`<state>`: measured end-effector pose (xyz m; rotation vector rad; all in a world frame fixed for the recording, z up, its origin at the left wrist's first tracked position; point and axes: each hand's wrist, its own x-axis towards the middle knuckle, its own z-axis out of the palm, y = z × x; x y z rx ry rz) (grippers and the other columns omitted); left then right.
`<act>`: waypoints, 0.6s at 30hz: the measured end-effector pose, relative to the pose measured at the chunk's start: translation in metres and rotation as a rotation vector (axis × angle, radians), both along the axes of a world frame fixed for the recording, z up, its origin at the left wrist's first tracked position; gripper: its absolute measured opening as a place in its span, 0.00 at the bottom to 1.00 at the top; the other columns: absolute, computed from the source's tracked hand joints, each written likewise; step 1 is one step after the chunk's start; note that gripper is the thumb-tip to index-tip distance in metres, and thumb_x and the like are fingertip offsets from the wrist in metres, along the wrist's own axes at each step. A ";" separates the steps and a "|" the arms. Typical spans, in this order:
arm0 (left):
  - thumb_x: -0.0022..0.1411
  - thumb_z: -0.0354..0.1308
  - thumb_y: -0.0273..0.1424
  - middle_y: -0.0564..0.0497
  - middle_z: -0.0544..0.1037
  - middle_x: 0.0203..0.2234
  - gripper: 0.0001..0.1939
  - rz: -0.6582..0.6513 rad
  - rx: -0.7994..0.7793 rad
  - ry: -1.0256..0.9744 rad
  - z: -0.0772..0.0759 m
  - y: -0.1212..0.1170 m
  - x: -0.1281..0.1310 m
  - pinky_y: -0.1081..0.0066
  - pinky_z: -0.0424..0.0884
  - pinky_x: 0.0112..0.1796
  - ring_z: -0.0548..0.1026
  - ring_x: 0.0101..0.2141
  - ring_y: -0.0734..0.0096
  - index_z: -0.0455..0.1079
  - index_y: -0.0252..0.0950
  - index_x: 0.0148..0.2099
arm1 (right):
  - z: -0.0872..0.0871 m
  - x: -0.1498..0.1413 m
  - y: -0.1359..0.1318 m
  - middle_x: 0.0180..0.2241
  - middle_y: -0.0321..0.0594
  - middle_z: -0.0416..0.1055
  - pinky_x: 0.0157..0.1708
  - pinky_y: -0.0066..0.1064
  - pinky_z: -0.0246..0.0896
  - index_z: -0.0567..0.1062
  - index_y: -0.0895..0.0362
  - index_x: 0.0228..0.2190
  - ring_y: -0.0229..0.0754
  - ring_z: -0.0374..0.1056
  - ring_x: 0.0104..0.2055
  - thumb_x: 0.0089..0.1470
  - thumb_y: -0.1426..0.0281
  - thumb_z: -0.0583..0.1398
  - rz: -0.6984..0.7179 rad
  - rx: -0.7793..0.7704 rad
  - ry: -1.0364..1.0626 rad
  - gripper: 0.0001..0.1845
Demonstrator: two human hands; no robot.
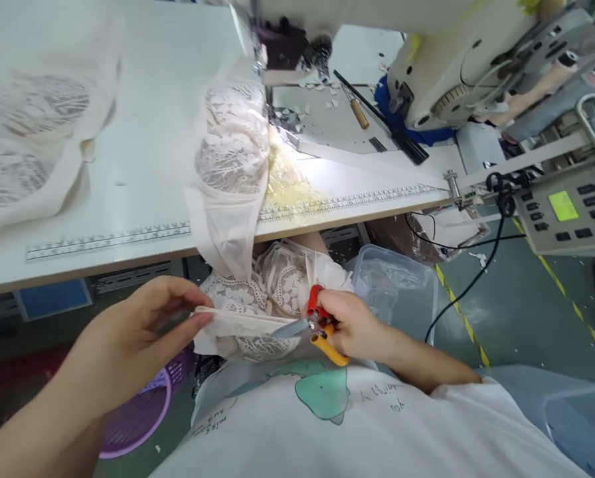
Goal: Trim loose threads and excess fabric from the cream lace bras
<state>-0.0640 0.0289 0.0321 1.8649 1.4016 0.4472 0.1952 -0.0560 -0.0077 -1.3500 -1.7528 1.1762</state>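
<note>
Between thumb and fingers, my left hand (143, 332) pinches the edge of a white lace bra (282, 279) lying across my lap. My right hand (352, 322) grips scissors (297, 327) with one red and one yellow handle. Their blades point left along the pinched edge; I cannot tell whether they touch the fabric. Another lace bra (232, 159) lies under the sewing machine's needle, its strip of fabric (228, 232) hanging over the table edge toward my lap.
More lace bra pieces (43, 133) lie on the left of the white table (148, 133). A sewing machine (437, 66) and control panel (566, 212) stand at right. On the table are a screwdriver (407, 143) and a wooden-handled tool (358, 114). Below are a clear bin (429, 292) and purple basket (138, 425).
</note>
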 end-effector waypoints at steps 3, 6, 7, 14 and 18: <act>0.55 0.57 0.36 0.55 0.75 0.29 0.17 0.008 0.031 -0.153 0.000 -0.014 0.012 0.77 0.72 0.29 0.75 0.29 0.73 0.62 0.43 0.47 | -0.002 0.000 -0.007 0.22 0.33 0.64 0.21 0.22 0.55 0.63 0.56 0.23 0.33 0.59 0.22 0.39 0.78 0.56 -0.019 -0.006 -0.010 0.07; 0.58 0.52 0.31 0.54 0.73 0.29 0.24 0.020 0.071 -0.298 -0.004 -0.026 0.032 0.77 0.71 0.26 0.73 0.29 0.73 0.52 0.42 0.56 | -0.002 0.006 -0.009 0.20 0.31 0.61 0.19 0.22 0.52 0.61 0.56 0.21 0.32 0.55 0.21 0.41 0.77 0.57 -0.010 -0.035 -0.042 0.08; 0.59 0.51 0.30 0.54 0.72 0.29 0.25 0.019 0.092 -0.329 -0.005 -0.028 0.040 0.77 0.72 0.26 0.73 0.29 0.74 0.50 0.41 0.57 | -0.002 0.010 -0.008 0.20 0.31 0.59 0.19 0.22 0.50 0.61 0.56 0.21 0.32 0.54 0.21 0.41 0.77 0.58 0.000 -0.040 -0.062 0.09; 0.61 0.47 0.26 0.54 0.72 0.29 0.28 -0.169 0.435 -0.301 -0.016 -0.031 0.087 0.75 0.71 0.31 0.73 0.28 0.74 0.44 0.41 0.62 | 0.017 0.026 0.012 0.23 0.34 0.62 0.22 0.26 0.53 0.64 0.56 0.26 0.33 0.54 0.23 0.46 0.67 0.61 -0.182 -0.030 0.049 0.10; 0.62 0.46 0.26 0.53 0.73 0.32 0.32 -0.268 0.484 -0.272 -0.018 -0.031 0.101 0.72 0.71 0.34 0.74 0.31 0.71 0.37 0.43 0.64 | 0.025 0.020 0.026 0.28 0.37 0.65 0.24 0.27 0.56 0.63 0.56 0.26 0.34 0.57 0.25 0.46 0.62 0.62 -0.174 0.008 0.173 0.14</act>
